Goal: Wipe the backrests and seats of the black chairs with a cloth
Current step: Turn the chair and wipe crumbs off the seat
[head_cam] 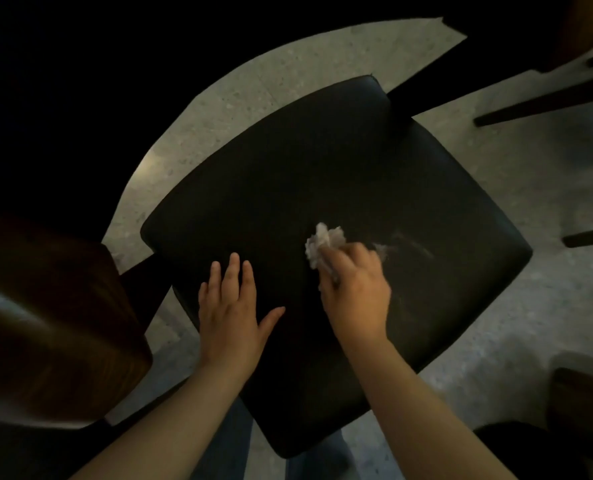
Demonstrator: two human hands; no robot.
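A black padded chair seat (322, 174) fills the middle of the head view, turned like a diamond. My left hand (231, 317) lies flat on its near left part, fingers straight and thumb spread. My right hand (355, 291) grips a crumpled white cloth (322, 242) and presses it onto the seat right of centre. A faint pale smear (412, 247) shows on the seat to the right of the cloth. No backrest of this chair is visible.
A brown wooden chair back (52, 327) stands close at the left. Dark chair legs (544, 98) cross the speckled floor (516, 188) at the upper right. A dark round table edge (80, 98) covers the upper left. Another dark seat (582, 410) sits at the lower right.
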